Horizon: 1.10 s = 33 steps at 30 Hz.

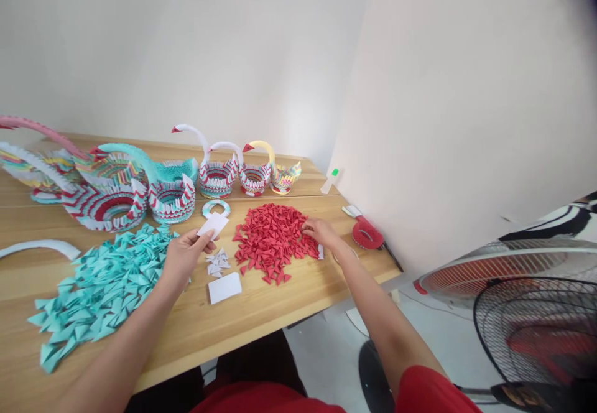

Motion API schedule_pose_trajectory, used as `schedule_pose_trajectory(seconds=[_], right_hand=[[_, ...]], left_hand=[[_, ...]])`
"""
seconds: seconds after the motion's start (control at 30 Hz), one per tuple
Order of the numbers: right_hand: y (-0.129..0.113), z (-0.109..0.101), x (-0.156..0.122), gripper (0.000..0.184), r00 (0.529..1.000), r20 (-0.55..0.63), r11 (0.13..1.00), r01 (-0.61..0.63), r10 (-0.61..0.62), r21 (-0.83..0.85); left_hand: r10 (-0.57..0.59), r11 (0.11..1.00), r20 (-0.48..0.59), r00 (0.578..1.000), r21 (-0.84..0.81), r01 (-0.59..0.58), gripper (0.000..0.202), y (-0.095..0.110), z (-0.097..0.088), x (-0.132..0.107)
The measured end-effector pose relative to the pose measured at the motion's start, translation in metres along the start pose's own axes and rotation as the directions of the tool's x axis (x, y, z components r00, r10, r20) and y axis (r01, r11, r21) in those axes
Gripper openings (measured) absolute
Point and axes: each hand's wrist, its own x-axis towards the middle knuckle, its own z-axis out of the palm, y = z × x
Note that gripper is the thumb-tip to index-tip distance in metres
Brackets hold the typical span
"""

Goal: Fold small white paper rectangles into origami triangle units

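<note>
My left hand (184, 255) pinches a small white paper slip (213, 224) between thumb and fingers, above the table between two piles. My right hand (320, 231) rests on the right edge of a pile of red folded paper triangles (273, 239), fingers curled down into the pieces; what they hold is hidden. A few white folded triangles (217, 263) and another white slip (224, 287) lie below the left hand. A large pile of teal folded triangles (105, 285) spreads under my left forearm.
Several modular-paper swans and baskets (172, 196) line the back of the wooden table (261, 313). A small paper ring (216, 207), a red ring piece (366, 234) and a white arc (41, 248) lie nearby. A standing fan (527, 313) is at the right.
</note>
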Motion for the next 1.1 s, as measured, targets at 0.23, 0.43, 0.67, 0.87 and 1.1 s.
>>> schedule_pose_trajectory(seconds=[0.23, 0.43, 0.67, 0.87, 1.1], right_hand=[[-0.007, 0.006, -0.001, 0.003, 0.996, -0.07, 0.995, -0.04, 0.046, 0.09], [-0.021, 0.008, -0.003, 0.011, 0.963, -0.213, 0.958, -0.102, 0.163, 0.269], [-0.058, 0.002, -0.006, 0.034, 0.894, -0.323, 0.838, -0.097, 0.31, 0.537], [-0.084, -0.016, -0.013, 0.03, 0.867, -0.368, 0.815, -0.072, 0.336, 0.575], [-0.09, -0.017, -0.016, 0.024, 0.851, -0.403, 0.842, -0.081, 0.337, 0.534]], left_hand=[[0.0, 1.0, 0.005, 1.0, 0.009, 0.0, 0.038, -0.001, 0.001, 0.001], [0.001, 1.0, -0.007, 1.0, -0.003, -0.001, 0.038, -0.002, 0.0, 0.002], [-0.02, 1.0, 0.019, 1.0, -0.002, 0.02, 0.039, 0.003, 0.001, 0.0], [-0.008, 1.0, 0.026, 1.0, -0.024, 0.009, 0.037, 0.005, 0.001, -0.001], [-0.004, 0.999, 0.027, 1.0, -0.036, 0.005, 0.036, 0.001, 0.0, 0.0]])
